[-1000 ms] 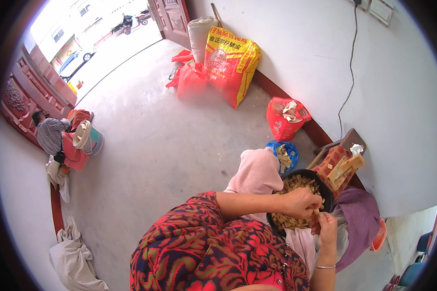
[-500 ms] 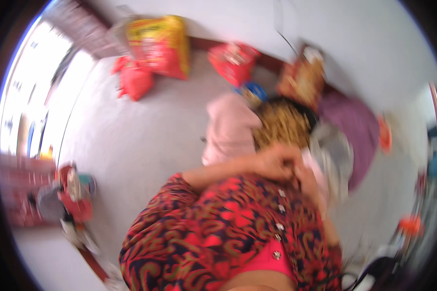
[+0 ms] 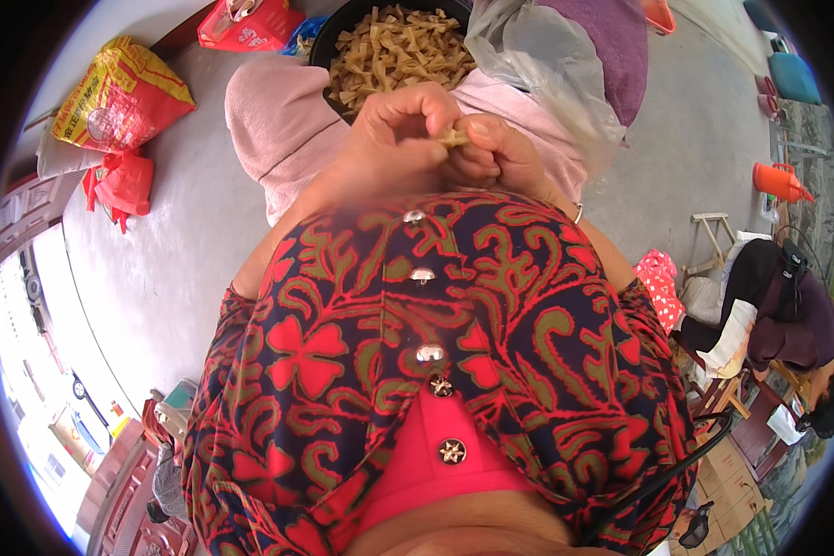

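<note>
Both my hands meet in front of my chest, above my pink-covered lap. My left hand [image 3: 398, 120] is closed, with thumb and forefinger pinching a small pale tan strip [image 3: 453, 138]. From the other side my right hand [image 3: 502, 153] grips the same strip, thumb uppermost and the other fingers curled under. Just beyond the hands is a black basin [image 3: 321, 48], set between my knees. It holds a heap of tan strips [image 3: 398, 54], several of which look knotted or pinched at the middle. The lower part of the basin is hidden by my legs and hands.
A clear plastic bag [image 3: 537, 46] lies over my right leg, beside purple cloth [image 3: 616, 46]. Red bags [image 3: 125, 181] and a yellow-and-red sack [image 3: 120, 97] stand at left. To the right are an orange watering can [image 3: 780, 183] and another person in dark clothes [image 3: 788, 315].
The whole view has swung, so the basin, bags and my hands now sit farther up and left. It is sharper, and the strip between my fingers now shows.
</note>
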`<state>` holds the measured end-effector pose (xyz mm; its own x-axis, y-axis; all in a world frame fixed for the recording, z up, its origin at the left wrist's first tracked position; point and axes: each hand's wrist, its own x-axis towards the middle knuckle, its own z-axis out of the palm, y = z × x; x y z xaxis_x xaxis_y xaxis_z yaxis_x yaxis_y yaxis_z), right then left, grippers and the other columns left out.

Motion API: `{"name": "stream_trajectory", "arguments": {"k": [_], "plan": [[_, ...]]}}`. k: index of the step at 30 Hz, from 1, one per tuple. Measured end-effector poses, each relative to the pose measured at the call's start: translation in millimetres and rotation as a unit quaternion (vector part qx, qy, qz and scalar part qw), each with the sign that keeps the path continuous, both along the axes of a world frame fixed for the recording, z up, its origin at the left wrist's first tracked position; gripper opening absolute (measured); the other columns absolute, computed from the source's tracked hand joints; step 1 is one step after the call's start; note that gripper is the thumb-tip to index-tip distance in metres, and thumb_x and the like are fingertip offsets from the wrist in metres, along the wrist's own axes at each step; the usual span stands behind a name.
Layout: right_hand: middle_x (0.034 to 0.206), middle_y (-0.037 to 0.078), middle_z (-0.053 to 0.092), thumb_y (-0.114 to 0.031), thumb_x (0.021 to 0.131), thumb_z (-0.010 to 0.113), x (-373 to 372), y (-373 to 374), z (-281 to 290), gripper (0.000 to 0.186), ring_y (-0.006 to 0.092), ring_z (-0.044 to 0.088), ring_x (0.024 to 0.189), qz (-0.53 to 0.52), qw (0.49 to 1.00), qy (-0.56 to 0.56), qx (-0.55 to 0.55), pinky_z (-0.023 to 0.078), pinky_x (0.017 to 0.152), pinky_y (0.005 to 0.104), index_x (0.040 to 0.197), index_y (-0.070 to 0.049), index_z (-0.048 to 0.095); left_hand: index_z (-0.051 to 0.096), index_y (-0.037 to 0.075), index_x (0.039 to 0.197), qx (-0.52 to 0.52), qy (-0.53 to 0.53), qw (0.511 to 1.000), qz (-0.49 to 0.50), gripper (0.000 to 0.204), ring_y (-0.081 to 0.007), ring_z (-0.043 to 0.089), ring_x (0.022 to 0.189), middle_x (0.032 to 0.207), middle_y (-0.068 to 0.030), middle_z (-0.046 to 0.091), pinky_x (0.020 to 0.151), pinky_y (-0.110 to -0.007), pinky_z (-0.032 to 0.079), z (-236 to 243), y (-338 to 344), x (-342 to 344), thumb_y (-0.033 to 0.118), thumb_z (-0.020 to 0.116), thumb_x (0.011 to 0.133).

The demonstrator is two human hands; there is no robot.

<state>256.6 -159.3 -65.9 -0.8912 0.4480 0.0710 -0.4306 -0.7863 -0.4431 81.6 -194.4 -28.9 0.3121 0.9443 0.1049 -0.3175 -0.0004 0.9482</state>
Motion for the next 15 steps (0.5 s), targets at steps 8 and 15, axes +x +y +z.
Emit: {"name": "stream_trajectory", "arguments": {"k": [8, 15], "plan": [[0.051, -0.003, 0.033, -0.028, 0.098, 0.046, 2.1, 12.3, 5.6, 0.036, 0.0075, 0.026, 0.042, -0.023, 0.995, -0.087, -0.035, 0.024, 0.039, 0.0231, 0.067, -0.009, 0.045, 0.053, 0.003, 0.106, -0.275, -0.186, 0.943, -0.034, 0.033, -0.0144, 0.056, 0.077, 0.096, -0.0054, 0.059, 0.067, -0.027, 0.046, 3.7, 12.1, -10.9, 0.034, 0.050, 0.094], [0.050, -0.004, 0.035, -0.023, 0.094, 0.051, 16.4, 13.3, 19.5, 0.032, 0.0077, 0.030, 0.040, -0.021, 0.983, -0.180, -0.027, 0.024, 0.037, 0.0237, 0.066, -0.008, 0.050, 0.053, 0.006, 0.089, -0.143, 0.040, 0.989, -0.022, 0.024, -0.0048, 0.049, 0.079, 0.086, 0.0034, 0.052, 0.069, -0.020, 0.041, 14.5, 16.3, 11.6, -0.010, 0.062, 0.074]]}}
